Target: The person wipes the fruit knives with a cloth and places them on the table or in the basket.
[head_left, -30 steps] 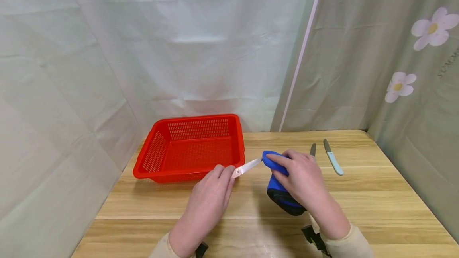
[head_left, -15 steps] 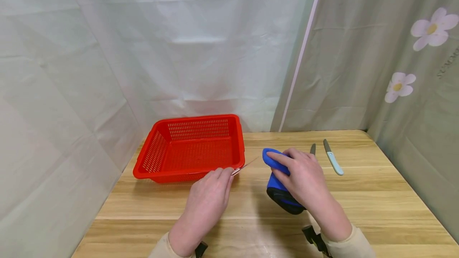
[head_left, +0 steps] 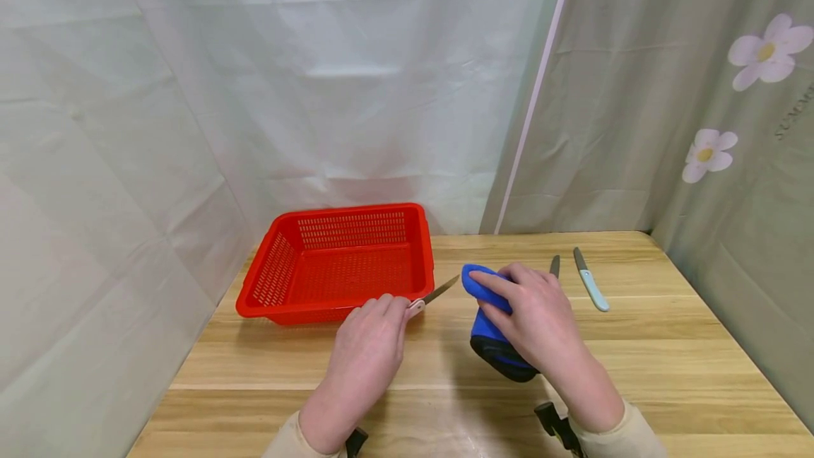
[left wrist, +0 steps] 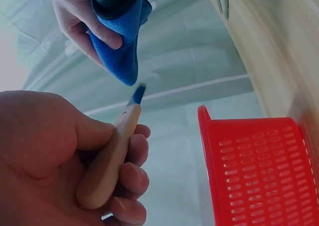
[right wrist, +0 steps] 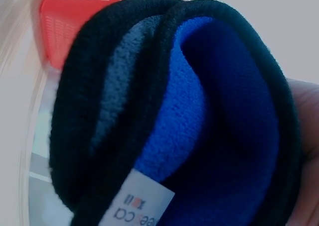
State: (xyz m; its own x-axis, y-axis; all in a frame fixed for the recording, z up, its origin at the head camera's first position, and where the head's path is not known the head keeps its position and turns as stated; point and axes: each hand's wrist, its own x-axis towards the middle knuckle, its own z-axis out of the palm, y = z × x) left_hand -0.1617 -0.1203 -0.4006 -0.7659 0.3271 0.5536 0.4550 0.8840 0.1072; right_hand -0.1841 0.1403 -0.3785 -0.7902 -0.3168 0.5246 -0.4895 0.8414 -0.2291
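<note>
My left hand grips a small knife by its pale pink handle, fingers curled round it. The knife's blade points up and right, its tip close to a folded blue cloth. My right hand pinches this cloth between thumb and fingers. In the right wrist view the cloth fills most of the picture, showing a black edge and a white label. The left wrist view shows the cloth's blue fold just above the blade.
A red plastic basket with slotted walls stands at the back left of the wooden table. On the right lies a knife with a light blue handle; beside it another knife blade shows, partly hidden by my right hand. Curtains hang behind.
The knife has turned in my left hand: its blade's flat shone bright, then showed edge-on, now looks dark. The tip has drawn slightly away from the cloth. My right hand has barely moved.
</note>
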